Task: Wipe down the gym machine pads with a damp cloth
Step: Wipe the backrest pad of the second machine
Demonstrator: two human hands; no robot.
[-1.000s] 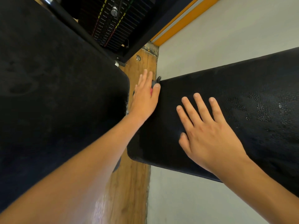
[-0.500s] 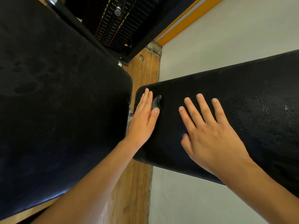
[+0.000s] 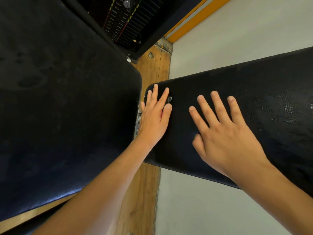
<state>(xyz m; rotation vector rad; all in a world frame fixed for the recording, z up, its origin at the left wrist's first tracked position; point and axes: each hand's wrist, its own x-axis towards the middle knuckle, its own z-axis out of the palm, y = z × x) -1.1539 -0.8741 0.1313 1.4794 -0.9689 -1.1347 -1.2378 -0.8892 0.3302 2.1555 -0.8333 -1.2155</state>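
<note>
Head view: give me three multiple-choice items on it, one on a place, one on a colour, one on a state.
1. Where is the left hand? A in the air; B flat on the rounded end of the narrow pad; C in a pocket.
2. What colour is that pad? A red; B white; C black.
3. How is the right hand? A a fist; B flat, fingers spread; C pinching a bottle.
Key: 1 B, its palm lies on the pad's end; 2 C, its surface is black; 3 B, its straight fingers fan out on the pad.
</note>
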